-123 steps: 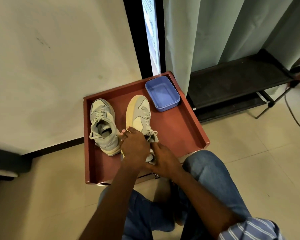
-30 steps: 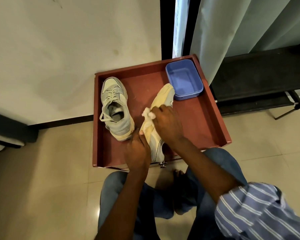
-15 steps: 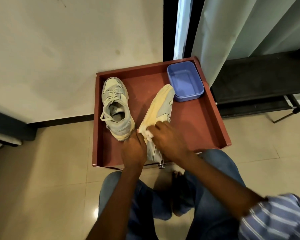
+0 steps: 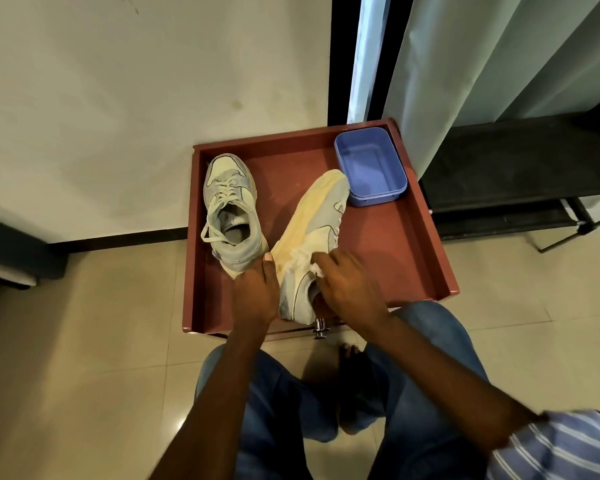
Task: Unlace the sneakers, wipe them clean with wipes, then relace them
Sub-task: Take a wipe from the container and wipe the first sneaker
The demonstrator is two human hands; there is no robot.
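Two pale grey sneakers sit in a reddish-brown tray (image 4: 413,244). The left sneaker (image 4: 231,216) stands upright with its laces in. The right sneaker (image 4: 317,233) lies tipped on its side, yellowed sole facing left. My left hand (image 4: 255,292) grips that tipped sneaker at its heel end. My right hand (image 4: 349,284) presses a crumpled white wipe (image 4: 303,261) against the sneaker's side near the sole edge. The hands hide the heel.
A blue plastic tub (image 4: 371,168) sits in the tray's far right corner. A pale wall rises behind the tray, a curtain (image 4: 482,64) hangs at the right, with a dark low rack (image 4: 520,174) under it. My knees in jeans are just below the tray.
My right hand with the wipe has slid from the sneaker's middle back toward the heel. The left hand keeps its hold on the heel. Four seconds ago both hands were at the laces.
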